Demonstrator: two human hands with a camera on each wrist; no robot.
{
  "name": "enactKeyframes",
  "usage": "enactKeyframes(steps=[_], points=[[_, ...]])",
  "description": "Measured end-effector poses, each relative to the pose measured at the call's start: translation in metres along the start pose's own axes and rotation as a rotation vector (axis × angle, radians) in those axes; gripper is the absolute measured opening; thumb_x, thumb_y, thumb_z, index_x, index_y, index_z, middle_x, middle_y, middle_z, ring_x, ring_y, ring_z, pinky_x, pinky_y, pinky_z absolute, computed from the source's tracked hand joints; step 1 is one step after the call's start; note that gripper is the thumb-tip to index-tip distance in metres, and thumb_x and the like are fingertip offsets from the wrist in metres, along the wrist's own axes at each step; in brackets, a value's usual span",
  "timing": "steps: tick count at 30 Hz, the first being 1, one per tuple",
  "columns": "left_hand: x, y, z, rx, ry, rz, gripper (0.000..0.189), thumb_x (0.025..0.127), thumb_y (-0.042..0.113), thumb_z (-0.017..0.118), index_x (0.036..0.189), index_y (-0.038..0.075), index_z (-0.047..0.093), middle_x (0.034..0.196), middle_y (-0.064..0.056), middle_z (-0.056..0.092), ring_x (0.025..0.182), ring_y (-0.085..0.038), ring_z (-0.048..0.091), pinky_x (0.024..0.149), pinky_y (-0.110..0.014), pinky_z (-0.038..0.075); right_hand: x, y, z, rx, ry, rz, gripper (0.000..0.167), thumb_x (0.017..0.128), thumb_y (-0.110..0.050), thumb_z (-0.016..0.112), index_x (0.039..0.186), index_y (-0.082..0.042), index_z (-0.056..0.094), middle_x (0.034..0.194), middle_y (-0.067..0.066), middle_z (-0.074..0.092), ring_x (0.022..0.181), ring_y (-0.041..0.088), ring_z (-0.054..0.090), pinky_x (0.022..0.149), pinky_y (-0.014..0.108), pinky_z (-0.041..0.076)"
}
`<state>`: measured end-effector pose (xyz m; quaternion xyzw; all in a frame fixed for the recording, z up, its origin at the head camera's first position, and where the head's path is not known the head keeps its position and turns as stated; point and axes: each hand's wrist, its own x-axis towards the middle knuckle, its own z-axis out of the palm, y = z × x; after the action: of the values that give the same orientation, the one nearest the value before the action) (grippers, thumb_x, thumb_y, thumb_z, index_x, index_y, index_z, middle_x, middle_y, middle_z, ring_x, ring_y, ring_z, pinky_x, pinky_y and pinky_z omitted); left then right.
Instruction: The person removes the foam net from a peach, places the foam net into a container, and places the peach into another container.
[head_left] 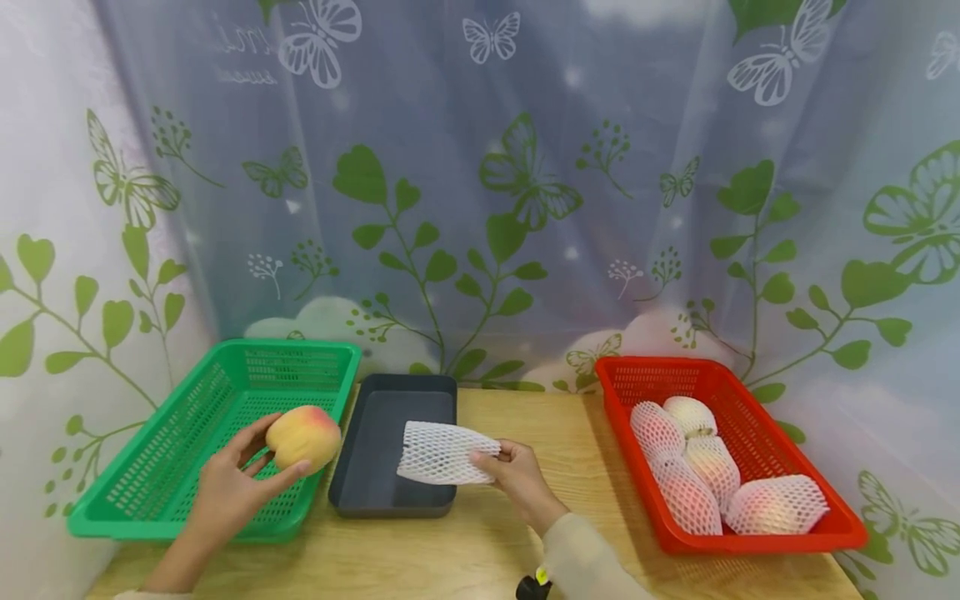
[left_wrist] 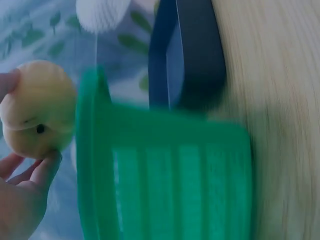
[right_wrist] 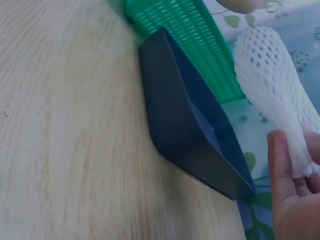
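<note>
A yellow peach (head_left: 303,440) with a red blush is gripped between the thumb and fingers of my left hand (head_left: 232,483), above the right side of the green basket (head_left: 180,533). In the left wrist view the dark stem hollow of the peach (left_wrist: 40,107) shows. My right hand (head_left: 519,483) pinches one end of a white foam fruit net (head_left: 442,454) over the dark grey tray (head_left: 393,502). The right wrist view shows the wide end of the net (right_wrist: 260,60) pointing away from the fingers, with nothing seen inside it. The peach and the net are apart.
At the right stands a red basket (head_left: 667,533) holding several peaches in foam nets (head_left: 776,504). The grey tray sits beside the green basket on the wooden table (head_left: 517,550). A patterned curtain (head_left: 480,208) hangs behind. A small black object (head_left: 532,588) lies at the front edge.
</note>
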<state>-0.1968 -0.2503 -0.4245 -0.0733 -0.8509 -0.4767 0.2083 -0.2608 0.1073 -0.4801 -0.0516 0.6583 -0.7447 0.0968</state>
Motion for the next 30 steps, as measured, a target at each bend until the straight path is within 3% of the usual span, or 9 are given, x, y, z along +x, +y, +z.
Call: enactKeyframes(steps=[3, 4, 7, 10, 13, 16, 25, 30], points=[[0.004, -0.015, -0.019, 0.097, -0.011, -0.015, 0.075, 0.076, 0.022, 0.083, 0.136, -0.003, 0.047, 0.124, -0.027, 0.057, 0.097, 0.024, 0.040, 0.076, -0.003, 0.046, 0.005, 0.002, 0.006, -0.009, -0.006, -0.004, 0.031, 0.089, -0.009, 0.068, 0.111, 0.011, 0.060, 0.088, 0.002, 0.069, 0.078, 0.010, 0.065, 0.067, 0.022, 0.053], [0.005, -0.019, -0.024, 0.129, -0.019, -0.023, 0.076, 0.076, 0.024, 0.083, 0.136, -0.005, 0.046, 0.124, -0.029, 0.056, 0.098, 0.019, 0.047, 0.075, -0.003, 0.046, 0.006, 0.003, 0.008, -0.014, -0.006, -0.005, 0.030, 0.089, -0.008, 0.068, 0.110, 0.012, 0.060, 0.087, 0.002, 0.069, 0.077, 0.009, 0.065, 0.066, 0.022, 0.052], [0.010, -0.032, -0.035, 0.205, -0.050, -0.046, 0.079, 0.076, 0.029, 0.082, 0.135, -0.009, 0.046, 0.123, -0.032, 0.056, 0.104, -0.010, 0.062, 0.073, -0.012, 0.053, 0.009, 0.004, 0.014, -0.031, -0.004, -0.011, 0.029, 0.089, -0.008, 0.067, 0.109, 0.012, 0.061, 0.087, 0.002, 0.070, 0.075, 0.009, 0.064, 0.064, 0.022, 0.051], [0.014, -0.043, -0.041, 0.274, -0.090, -0.067, 0.081, 0.078, 0.033, 0.081, 0.133, -0.013, 0.045, 0.121, -0.035, 0.057, 0.105, -0.043, 0.060, 0.072, -0.030, 0.058, 0.012, 0.004, 0.021, -0.044, -0.003, -0.015, 0.029, 0.088, -0.007, 0.068, 0.108, 0.012, 0.061, 0.087, 0.002, 0.070, 0.074, 0.008, 0.064, 0.063, 0.021, 0.052], [0.017, -0.055, -0.046, 0.355, -0.148, -0.089, 0.081, 0.079, 0.038, 0.078, 0.130, -0.016, 0.047, 0.118, -0.036, 0.058, 0.100, -0.045, 0.062, 0.073, -0.047, 0.056, 0.016, 0.005, 0.031, -0.058, -0.007, -0.010, 0.028, 0.087, -0.006, 0.069, 0.106, 0.012, 0.062, 0.084, 0.001, 0.069, 0.072, 0.007, 0.063, 0.062, 0.021, 0.051], [0.019, -0.064, -0.049, 0.418, -0.207, -0.108, 0.082, 0.078, 0.042, 0.078, 0.128, -0.016, 0.049, 0.116, -0.036, 0.059, 0.098, -0.046, 0.063, 0.073, -0.055, 0.053, 0.020, 0.007, 0.040, -0.071, -0.004, -0.002, 0.027, 0.086, -0.005, 0.070, 0.105, 0.011, 0.063, 0.082, 0.001, 0.069, 0.070, 0.007, 0.062, 0.061, 0.021, 0.049], [0.023, -0.079, -0.049, 0.396, -0.398, -0.167, 0.088, 0.069, 0.039, 0.085, 0.128, -0.015, 0.048, 0.118, -0.036, 0.057, 0.105, -0.049, 0.058, 0.079, -0.056, 0.053, 0.024, 0.016, 0.070, -0.194, 0.045, -0.063, 0.015, 0.082, 0.003, 0.070, 0.093, 0.011, 0.064, 0.077, 0.002, 0.063, 0.067, 0.008, 0.053, 0.059, 0.021, 0.045], [0.027, -0.083, -0.047, 0.376, -0.467, -0.187, 0.088, 0.068, 0.037, 0.086, 0.128, -0.015, 0.049, 0.121, -0.035, 0.056, 0.107, -0.049, 0.057, 0.083, -0.055, 0.052, 0.028, 0.023, 0.084, -0.230, 0.106, -0.066, 0.012, 0.079, 0.003, 0.073, 0.089, 0.007, 0.067, 0.076, 0.003, 0.064, 0.066, 0.009, 0.053, 0.058, 0.021, 0.045]])
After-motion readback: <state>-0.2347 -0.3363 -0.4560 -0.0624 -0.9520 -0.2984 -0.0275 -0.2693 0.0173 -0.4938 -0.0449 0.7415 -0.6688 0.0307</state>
